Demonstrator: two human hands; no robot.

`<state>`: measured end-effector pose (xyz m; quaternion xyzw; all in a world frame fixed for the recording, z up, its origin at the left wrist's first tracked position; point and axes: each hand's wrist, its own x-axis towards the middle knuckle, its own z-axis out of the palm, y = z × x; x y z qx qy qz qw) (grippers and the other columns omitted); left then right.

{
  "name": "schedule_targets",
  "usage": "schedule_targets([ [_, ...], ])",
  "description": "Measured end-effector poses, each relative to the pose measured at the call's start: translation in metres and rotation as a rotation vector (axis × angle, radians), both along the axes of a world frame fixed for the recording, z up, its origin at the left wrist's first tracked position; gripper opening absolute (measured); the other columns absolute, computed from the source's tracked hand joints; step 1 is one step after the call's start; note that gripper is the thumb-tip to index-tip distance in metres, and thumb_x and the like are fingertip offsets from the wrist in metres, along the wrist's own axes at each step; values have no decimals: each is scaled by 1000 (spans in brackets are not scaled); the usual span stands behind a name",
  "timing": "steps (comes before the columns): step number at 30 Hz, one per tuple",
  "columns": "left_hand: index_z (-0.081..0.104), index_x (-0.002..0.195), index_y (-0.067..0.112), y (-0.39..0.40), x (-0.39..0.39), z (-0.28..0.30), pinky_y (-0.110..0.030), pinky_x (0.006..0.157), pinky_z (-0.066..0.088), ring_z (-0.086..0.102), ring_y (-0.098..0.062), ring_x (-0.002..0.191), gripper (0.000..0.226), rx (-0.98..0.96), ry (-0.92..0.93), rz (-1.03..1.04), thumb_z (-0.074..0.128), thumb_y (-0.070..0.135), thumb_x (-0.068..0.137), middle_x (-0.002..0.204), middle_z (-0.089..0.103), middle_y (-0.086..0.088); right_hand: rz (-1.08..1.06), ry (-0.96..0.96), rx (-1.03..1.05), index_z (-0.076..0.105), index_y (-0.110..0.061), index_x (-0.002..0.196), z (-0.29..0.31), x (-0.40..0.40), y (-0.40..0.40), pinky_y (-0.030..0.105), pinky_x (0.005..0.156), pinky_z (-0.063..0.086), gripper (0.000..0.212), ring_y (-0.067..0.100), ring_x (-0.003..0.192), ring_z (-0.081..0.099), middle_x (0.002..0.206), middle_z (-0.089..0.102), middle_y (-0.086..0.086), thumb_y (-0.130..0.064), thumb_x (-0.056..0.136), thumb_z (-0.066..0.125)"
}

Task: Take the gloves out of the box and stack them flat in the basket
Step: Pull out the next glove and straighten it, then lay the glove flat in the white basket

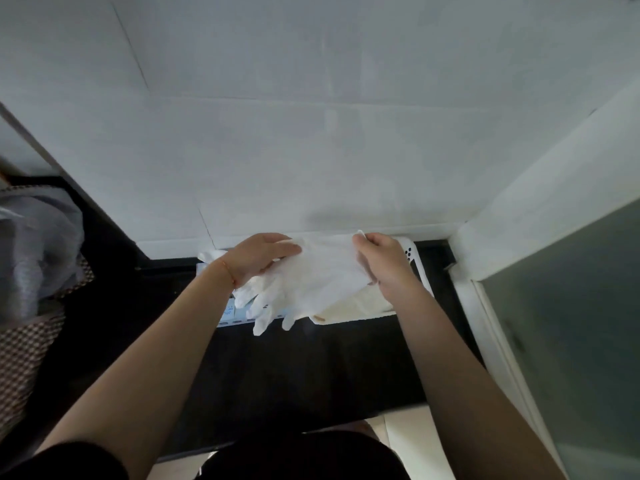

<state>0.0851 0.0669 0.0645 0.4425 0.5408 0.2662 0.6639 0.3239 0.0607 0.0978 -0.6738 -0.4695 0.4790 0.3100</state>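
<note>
A white disposable glove (311,282) is stretched between my two hands above the dark counter, its fingers hanging down toward me. My left hand (258,259) lies on its finger end with fairly straight fingers. My right hand (381,261) pinches the cuff end. Under the glove at the left sits the glove box (231,311), pale blue and white, mostly hidden. The white basket (414,261) stands to the right against the wall, with pale gloves lying flat inside it, partly covered by my right hand.
A white wall rises right behind the counter (311,368). A white frame with frosted glass (571,341) closes off the right side. At the left lie a grey plastic bag (31,258) and checked fabric.
</note>
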Motion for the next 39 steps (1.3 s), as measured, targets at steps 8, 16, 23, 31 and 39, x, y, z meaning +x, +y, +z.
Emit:
schedule_targets([
  [8, 70, 96, 16, 35, 93, -51, -15, 50, 42, 56, -11, 61, 11, 68, 412, 140, 61, 21, 92, 83, 73, 1, 32, -425, -6, 56, -11, 90, -72, 79, 12, 31, 59, 38, 25, 19, 66, 52, 71, 53, 0, -31, 98, 44],
  [16, 65, 113, 20, 13, 151, -74, -37, 101, 38, 54, -22, 115, 25, 637, 909, -64, 57, 29, 91, 120, 61, 0, 110, -507, 71, 55, -12, 98, -101, 114, 30, 27, 53, 38, 22, 17, 66, 54, 73, 56, 1, -30, 103, 44],
  [23, 2, 156, 34, -13, 165, -118, -50, 120, -9, -16, -24, 150, 83, 517, 1135, -552, 41, 68, 91, 165, -10, 0, 347, -954, 210, 52, -12, 113, -116, 121, 30, 30, 50, 40, 15, 21, 53, 54, 73, 59, 2, -18, 100, 51],
  [31, -10, 154, 37, -2, 164, -137, -57, 119, -6, -15, -31, 150, 97, 449, 1240, -612, 41, 78, 82, 164, -11, -5, 652, -1373, 413, 63, -7, 100, -130, 131, 35, 29, 46, 36, 41, 20, 38, 47, 84, 65, 12, -8, 64, 81],
  [39, -8, 154, 37, -1, 164, -142, -54, 118, -12, -16, -29, 150, 102, 427, 1214, -605, 48, 77, 79, 164, -10, -2, 824, -1418, 278, 59, -10, 101, -126, 128, 41, 31, 68, 43, 16, 16, 63, 57, 105, 60, 8, -14, 87, 65],
])
